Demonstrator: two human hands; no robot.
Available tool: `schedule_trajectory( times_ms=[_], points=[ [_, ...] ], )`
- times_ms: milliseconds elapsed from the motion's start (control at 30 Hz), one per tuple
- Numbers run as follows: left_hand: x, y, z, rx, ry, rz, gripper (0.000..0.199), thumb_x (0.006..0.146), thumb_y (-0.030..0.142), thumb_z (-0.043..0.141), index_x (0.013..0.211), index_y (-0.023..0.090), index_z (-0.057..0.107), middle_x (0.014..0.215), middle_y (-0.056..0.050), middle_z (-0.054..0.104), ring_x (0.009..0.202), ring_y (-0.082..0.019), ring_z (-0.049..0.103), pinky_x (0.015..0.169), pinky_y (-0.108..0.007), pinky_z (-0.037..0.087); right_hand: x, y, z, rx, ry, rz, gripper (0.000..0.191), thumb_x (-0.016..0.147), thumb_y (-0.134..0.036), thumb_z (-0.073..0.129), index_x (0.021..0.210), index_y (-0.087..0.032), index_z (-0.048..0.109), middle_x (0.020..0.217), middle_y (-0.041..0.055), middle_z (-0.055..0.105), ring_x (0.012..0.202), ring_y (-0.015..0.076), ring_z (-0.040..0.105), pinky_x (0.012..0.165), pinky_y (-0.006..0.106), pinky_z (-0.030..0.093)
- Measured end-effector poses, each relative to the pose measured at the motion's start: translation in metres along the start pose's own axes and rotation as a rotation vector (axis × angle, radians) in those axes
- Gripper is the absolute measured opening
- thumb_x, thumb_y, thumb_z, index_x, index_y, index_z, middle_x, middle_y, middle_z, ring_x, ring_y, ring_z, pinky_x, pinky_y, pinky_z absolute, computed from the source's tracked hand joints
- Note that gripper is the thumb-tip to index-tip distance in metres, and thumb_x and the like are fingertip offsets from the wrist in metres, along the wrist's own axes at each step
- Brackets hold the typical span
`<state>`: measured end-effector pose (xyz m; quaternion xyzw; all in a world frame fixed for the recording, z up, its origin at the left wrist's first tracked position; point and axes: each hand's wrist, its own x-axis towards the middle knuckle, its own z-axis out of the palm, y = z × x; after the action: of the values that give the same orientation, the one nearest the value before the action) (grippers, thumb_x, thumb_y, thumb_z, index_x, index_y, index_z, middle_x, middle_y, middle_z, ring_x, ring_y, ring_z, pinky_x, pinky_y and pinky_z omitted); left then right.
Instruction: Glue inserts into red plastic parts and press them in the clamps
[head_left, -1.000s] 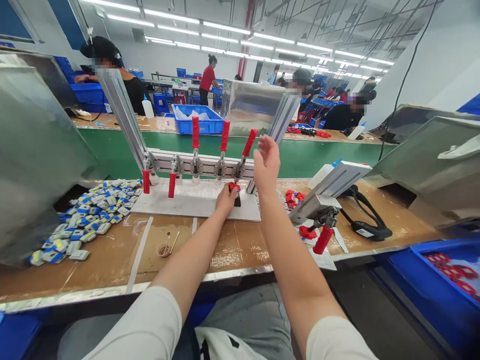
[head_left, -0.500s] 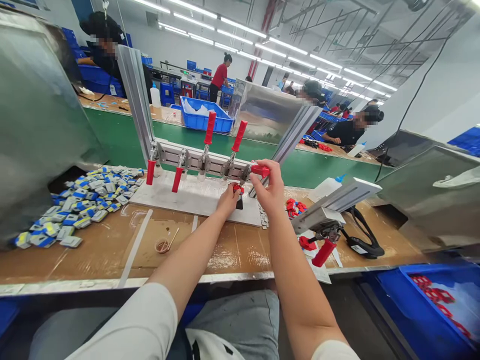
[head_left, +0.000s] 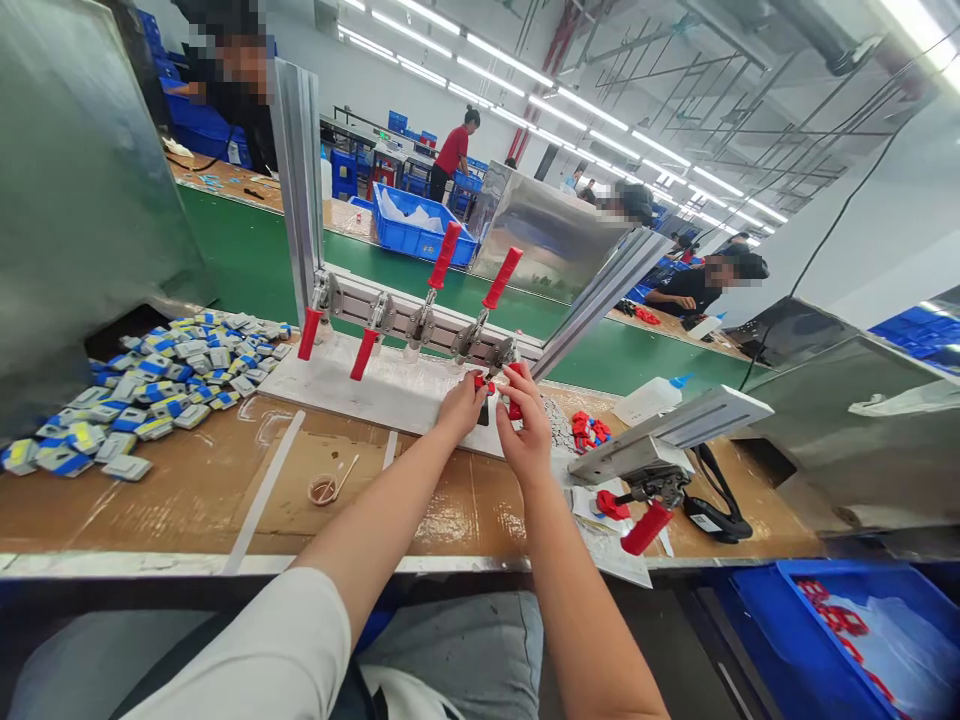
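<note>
My right hand [head_left: 528, 425] is closed round the red handle [head_left: 515, 388] of the rightmost toggle clamp, which points down. Just left of it, the fingers of my left hand [head_left: 460, 408] pinch a small red part [head_left: 480, 381] under that clamp. A black piece [head_left: 484, 412] shows below the part; my fingers hide the rest. Along the metal rail [head_left: 360, 296] sit several more toggle clamps. Two of their red handles, one of them the tall handle [head_left: 445, 255], stand up, and two, such as the far-left handle [head_left: 309, 333], hang down. A white base board [head_left: 337, 385] lies beneath.
Grey, blue and yellow blocks [head_left: 180, 375] are heaped on the left. A small dish [head_left: 322, 489] with a swab lies in front. To the right are red and blue parts [head_left: 589, 431], a white bottle [head_left: 651, 398] and another clamp fixture [head_left: 660, 450]. Co-workers sit across the green belt [head_left: 240, 245].
My right hand has brought the rightmost clamp's handle down from sideways to hanging. My left hand stays at the red part. The whole view has shifted slightly.
</note>
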<state>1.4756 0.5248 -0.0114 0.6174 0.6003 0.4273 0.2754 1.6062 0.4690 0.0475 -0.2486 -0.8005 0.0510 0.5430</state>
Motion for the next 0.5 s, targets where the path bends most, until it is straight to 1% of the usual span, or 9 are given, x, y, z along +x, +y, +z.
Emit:
schedule_trajectory(
  times_ms=[67, 133, 200, 267, 400, 500],
  points=[
    [-0.001, 0.004, 0.001, 0.028, 0.009, 0.005, 0.051, 0.1, 0.034, 0.065, 0.147, 0.023, 0.048, 0.145, -0.013, 0.07, 0.133, -0.029, 0.066, 0.112, -0.041, 0.049, 0.003, -0.002, -0.001, -0.008, -0.011, 0.002, 0.028, 0.104, -0.013, 0.055, 0.124, -0.026, 0.069, 0.148, 0.0138, 0.068, 0.161, 0.0309, 0.04, 0.126, 0.062, 0.044],
    [-0.001, 0.009, 0.002, 0.054, 0.024, -0.001, 0.054, 0.095, 0.035, 0.073, 0.142, 0.021, 0.051, 0.138, -0.014, 0.073, 0.131, -0.03, 0.068, 0.114, -0.043, 0.047, 0.004, -0.003, -0.002, -0.017, -0.011, -0.002, 0.029, 0.103, -0.012, 0.055, 0.124, -0.025, 0.07, 0.147, 0.0136, 0.069, 0.161, 0.0311, 0.04, 0.126, 0.062, 0.044],
    [0.0, 0.011, 0.004, 0.071, 0.044, -0.013, 0.047, 0.097, 0.035, 0.071, 0.138, 0.021, 0.053, 0.133, -0.013, 0.075, 0.13, -0.03, 0.068, 0.115, -0.044, 0.044, 0.004, -0.004, -0.002, -0.026, -0.008, 0.003, 0.03, 0.103, -0.012, 0.053, 0.123, -0.025, 0.07, 0.146, 0.0135, 0.07, 0.161, 0.031, 0.04, 0.126, 0.062, 0.044],
    [0.001, 0.013, 0.006, 0.082, 0.061, -0.022, 0.041, 0.101, 0.036, 0.068, 0.137, 0.021, 0.054, 0.134, -0.013, 0.075, 0.131, -0.03, 0.068, 0.116, -0.043, 0.043, 0.003, -0.004, -0.002, -0.035, -0.006, 0.022, 0.031, 0.103, -0.012, 0.052, 0.125, -0.025, 0.07, 0.146, 0.0134, 0.069, 0.161, 0.0306, 0.041, 0.126, 0.061, 0.045],
    [0.002, 0.014, 0.008, 0.103, 0.073, -0.035, 0.039, 0.103, 0.038, 0.065, 0.136, 0.021, 0.053, 0.135, -0.013, 0.074, 0.132, -0.029, 0.067, 0.115, -0.042, 0.041, -0.002, -0.005, 0.0, -0.059, 0.015, 0.047, 0.034, 0.104, -0.015, 0.052, 0.13, -0.026, 0.071, 0.149, 0.0137, 0.068, 0.158, 0.03, 0.046, 0.125, 0.06, 0.045],
    [0.002, 0.014, 0.008, 0.115, 0.067, -0.038, 0.036, 0.105, 0.035, 0.062, 0.137, 0.021, 0.052, 0.135, -0.013, 0.074, 0.133, -0.028, 0.067, 0.115, -0.042, 0.04, -0.007, -0.004, 0.004, -0.048, 0.008, 0.053, 0.031, 0.104, -0.019, 0.055, 0.129, -0.025, 0.072, 0.149, 0.0147, 0.068, 0.158, 0.032, 0.046, 0.125, 0.062, 0.045]
  ],
)
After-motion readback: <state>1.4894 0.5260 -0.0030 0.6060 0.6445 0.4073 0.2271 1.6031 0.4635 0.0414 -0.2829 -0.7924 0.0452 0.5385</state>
